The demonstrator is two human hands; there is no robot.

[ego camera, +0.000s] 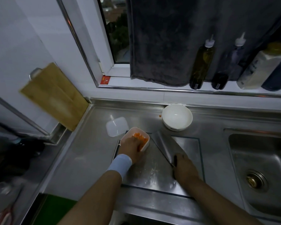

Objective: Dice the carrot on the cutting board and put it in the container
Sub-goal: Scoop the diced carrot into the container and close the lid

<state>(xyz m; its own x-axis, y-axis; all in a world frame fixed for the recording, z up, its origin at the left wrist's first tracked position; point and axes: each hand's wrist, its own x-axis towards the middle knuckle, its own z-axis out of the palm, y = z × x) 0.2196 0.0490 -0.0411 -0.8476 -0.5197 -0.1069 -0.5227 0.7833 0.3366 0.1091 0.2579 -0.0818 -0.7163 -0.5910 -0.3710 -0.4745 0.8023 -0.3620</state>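
The handle of a cleaver (165,146) is clasped by the right hand (183,166), with the blade rested on the steel cutting board (185,146) and directed towards 11 o'clock. The left hand (131,148) is set over the near rim of the white container (146,144) at the board's 10 o'clock corner; whether anything is held cannot be told. Diced carrot (140,137) is contained within. A lid (117,126) is placed at the container's 10 o'clock, and a white bowl (177,125) at the board's 12 o'clock.

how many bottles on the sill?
4, in a row right of the towel: oil bottle, clear squeeze bottle, white bottle, blue bottle at the frame's right edge. More may lie beyond it.
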